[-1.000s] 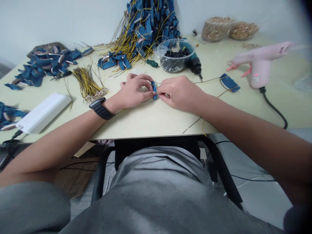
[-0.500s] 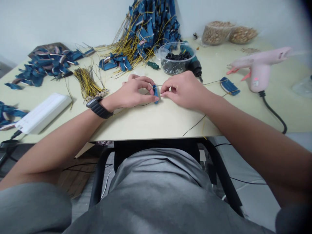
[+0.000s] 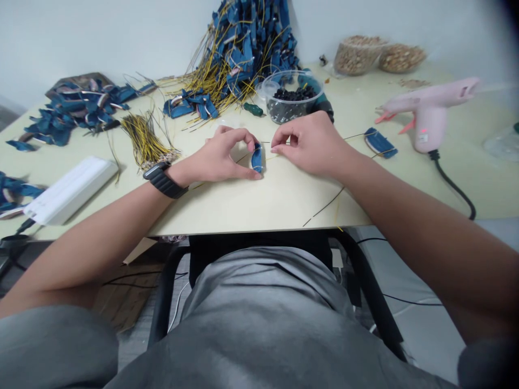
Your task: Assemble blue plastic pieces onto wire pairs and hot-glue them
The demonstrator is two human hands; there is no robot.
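Note:
Between the thumb and forefinger of my left hand point(image 3: 227, 155) is a small curved blue piece point(image 3: 257, 158), standing on edge at the middle of the table. Just right of it, the thumb and forefinger of my right hand point(image 3: 306, 141) are pinched together; a thin wire runs from the blue piece toward them, and whatever the fingertips hold is too small to make out. Another blue piece point(image 3: 380, 142), with thin wires at its left side, lies to the right of my right hand.
A pink glue gun point(image 3: 430, 111) stands at the right. Behind my hands are a clear tub point(image 3: 290, 108) of black parts and a tall pile of blue pieces point(image 3: 243, 48). Yellow wires point(image 3: 146, 135) and a white box point(image 3: 71, 189) lie at the left.
My left thumb and forefinger have spread wider around the blue piece, and more of its face shows. My right hand has shifted slightly right.

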